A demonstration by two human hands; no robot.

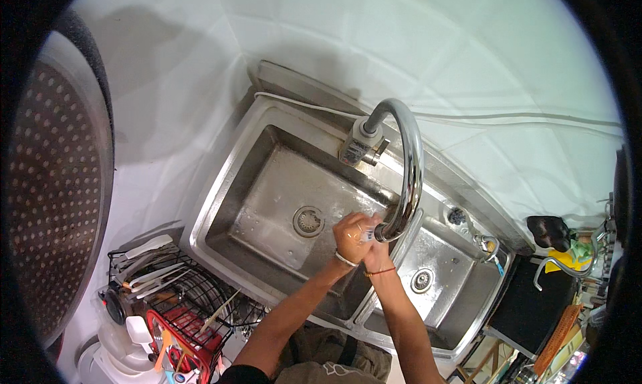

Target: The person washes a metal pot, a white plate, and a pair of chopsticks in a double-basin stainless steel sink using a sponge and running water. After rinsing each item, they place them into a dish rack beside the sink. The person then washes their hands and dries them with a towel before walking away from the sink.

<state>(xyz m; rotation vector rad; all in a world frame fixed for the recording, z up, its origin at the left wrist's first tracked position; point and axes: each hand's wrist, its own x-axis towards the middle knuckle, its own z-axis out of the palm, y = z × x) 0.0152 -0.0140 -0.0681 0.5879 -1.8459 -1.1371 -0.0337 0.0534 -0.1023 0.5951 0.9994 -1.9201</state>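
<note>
My left hand (349,237) and my right hand (377,248) are pressed together under the spout of a chrome gooseneck faucet (412,173), with water running onto them. They are over the right side of the large basin of a stainless steel double sink (220,183), near the divider. The left hand lies over much of the right, whose fingers are largely hidden. No object shows between them. A pale band circles my left wrist and a thin red band my right. The basin's drain strainer (308,221) lies left of the hands.
The smaller basin has its own drain (422,280); a small curved tap (489,246) stands at its far right. A black wire dish rack (200,288) with utensils and dishes is at lower left. A large perforated metal pan (55,193) fills the left edge. White cables (501,117) run along the wall.
</note>
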